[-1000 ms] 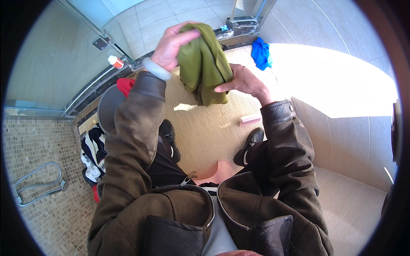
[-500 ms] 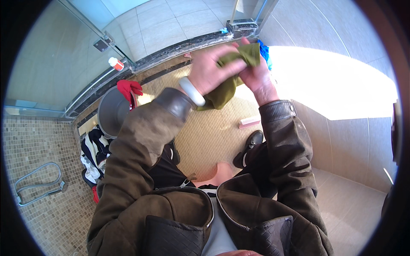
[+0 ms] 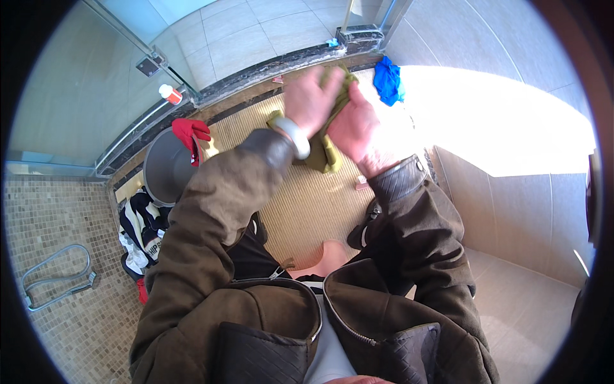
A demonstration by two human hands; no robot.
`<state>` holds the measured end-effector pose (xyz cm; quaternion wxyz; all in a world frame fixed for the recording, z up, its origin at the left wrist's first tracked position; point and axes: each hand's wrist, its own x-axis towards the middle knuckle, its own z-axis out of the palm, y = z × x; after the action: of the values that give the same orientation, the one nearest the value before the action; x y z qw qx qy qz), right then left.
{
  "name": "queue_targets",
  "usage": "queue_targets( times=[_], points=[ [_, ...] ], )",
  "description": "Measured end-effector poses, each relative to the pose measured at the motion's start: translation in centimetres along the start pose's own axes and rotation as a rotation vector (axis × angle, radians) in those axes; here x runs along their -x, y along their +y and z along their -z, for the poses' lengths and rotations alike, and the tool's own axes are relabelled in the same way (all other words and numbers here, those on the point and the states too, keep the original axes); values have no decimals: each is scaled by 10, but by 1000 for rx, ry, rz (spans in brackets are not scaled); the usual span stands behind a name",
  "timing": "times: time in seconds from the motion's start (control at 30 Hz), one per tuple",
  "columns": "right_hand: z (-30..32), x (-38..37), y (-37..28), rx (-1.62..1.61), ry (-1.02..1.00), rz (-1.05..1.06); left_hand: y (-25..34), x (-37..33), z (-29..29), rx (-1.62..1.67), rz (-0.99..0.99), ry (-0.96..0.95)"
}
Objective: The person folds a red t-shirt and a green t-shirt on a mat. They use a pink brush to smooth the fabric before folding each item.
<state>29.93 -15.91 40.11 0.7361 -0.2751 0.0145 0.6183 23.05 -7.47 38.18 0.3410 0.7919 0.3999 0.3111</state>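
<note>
My left hand, a white bangle on its wrist, grips an olive-green cloth over the ribbed beige floor. Close beside it, my right hand is closed on the same cloth. The fabric is bunched between both hands, and its lower part hangs below them. Some fingers are blurred, and I cannot make out what kind of garment it is. A pink brush lies under my right wrist, partly hidden by the sleeve.
At left stands a grey bucket with a red cloth over its rim, near black-and-white clothes. A white-capped bottle sits by the glass door. A blue cloth lies far right. Something pink shows between my legs.
Both hands have shifted; the right one has moved left and down, closer to the left. The green cloth is more bunched. The blue cloth shows more, the brush less.
</note>
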Motion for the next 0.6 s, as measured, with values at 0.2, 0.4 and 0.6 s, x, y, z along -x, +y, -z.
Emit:
queue_targets(
  times=[0.2,0.4,0.6],
  points=[
    [-28,17,-24,281,-16,-3,-41,-40,41,362,49,-17],
    [0,-4,-43,593,-34,116,-6,-18,52,478,72,-674],
    [4,-9,-38,733,-125,124,-13,-25,45,352,69,-715]
  ],
)
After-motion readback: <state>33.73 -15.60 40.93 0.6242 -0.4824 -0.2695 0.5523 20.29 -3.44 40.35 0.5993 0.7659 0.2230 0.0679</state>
